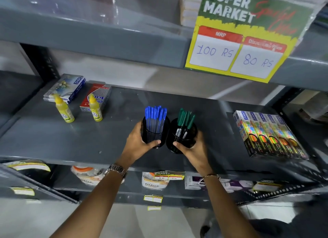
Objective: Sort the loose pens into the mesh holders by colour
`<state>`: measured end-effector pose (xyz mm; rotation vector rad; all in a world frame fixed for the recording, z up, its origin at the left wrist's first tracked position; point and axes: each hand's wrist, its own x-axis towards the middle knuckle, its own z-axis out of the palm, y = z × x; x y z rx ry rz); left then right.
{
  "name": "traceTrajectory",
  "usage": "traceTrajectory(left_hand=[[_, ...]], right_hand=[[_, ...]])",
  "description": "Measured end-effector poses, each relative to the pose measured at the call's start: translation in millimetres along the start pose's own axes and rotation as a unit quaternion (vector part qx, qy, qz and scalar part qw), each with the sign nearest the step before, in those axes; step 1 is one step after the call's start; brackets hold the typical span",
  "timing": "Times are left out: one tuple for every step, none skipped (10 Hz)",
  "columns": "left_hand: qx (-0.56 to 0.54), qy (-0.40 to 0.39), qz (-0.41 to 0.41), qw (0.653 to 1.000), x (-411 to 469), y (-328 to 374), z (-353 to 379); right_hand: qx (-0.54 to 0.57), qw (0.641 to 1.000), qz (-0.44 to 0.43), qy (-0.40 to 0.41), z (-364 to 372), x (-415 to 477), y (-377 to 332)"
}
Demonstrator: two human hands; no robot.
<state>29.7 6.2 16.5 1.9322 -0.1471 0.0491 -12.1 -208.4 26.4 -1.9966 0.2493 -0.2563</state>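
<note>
Two black mesh holders stand side by side on the grey metal shelf (pixel 74 140). The left holder (pixel 153 135) is full of several blue-capped pens (pixel 156 114). The right holder (pixel 182 140) contains several green-capped pens (pixel 185 118). My left hand (pixel 137 145) wraps around the left holder, thumb across its front. My right hand (pixel 192 151) grips the right holder from the right, thumb on its front. The two holders nearly touch. No loose pens show on the shelf.
Two yellow glue bottles (pixel 63 109) (pixel 95 108) stand at the back left, in front of two flat boxes (pixel 65 87) (pixel 96 96). A row of colourful pen boxes (pixel 268 134) lies at the right. A price sign (pixel 246 35) hangs from the shelf above.
</note>
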Motion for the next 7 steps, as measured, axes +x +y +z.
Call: traceTrajectory(left_hand=[[0.006,-0.007,-0.002,1.000,-15.1,-0.4,-3.8],[0.015,-0.015,0.000,1.000,-29.1,-0.9,-6.1],[0.011,-0.021,-0.007,1.000,-37.7,1.8,-7.6],[0.015,-0.032,-0.019,0.999,-39.1,4.0,-7.5],[0.014,-0.044,-0.007,0.999,-46.5,10.4,-6.2],[0.034,0.020,0.030,0.999,-64.6,17.5,-2.9],[0.059,0.124,0.167,0.976,-85.9,38.9,-1.3]], right_hand=[[-0.004,1.000,0.003,-0.008,-4.8,-15.6,-0.6],[-0.017,1.000,-0.002,0.003,-6.0,-29.8,-0.4],[-0.031,0.999,-0.004,0.015,-5.0,-39.7,-3.8],[-0.045,0.999,-0.004,0.022,-3.1,-42.2,-3.5],[-0.053,0.998,-0.004,0.020,-2.7,-47.0,-8.8],[-0.040,0.998,-0.016,0.053,-1.2,-62.9,-11.9],[-0.059,0.979,-0.119,0.155,1.9,-89.2,-26.8]])
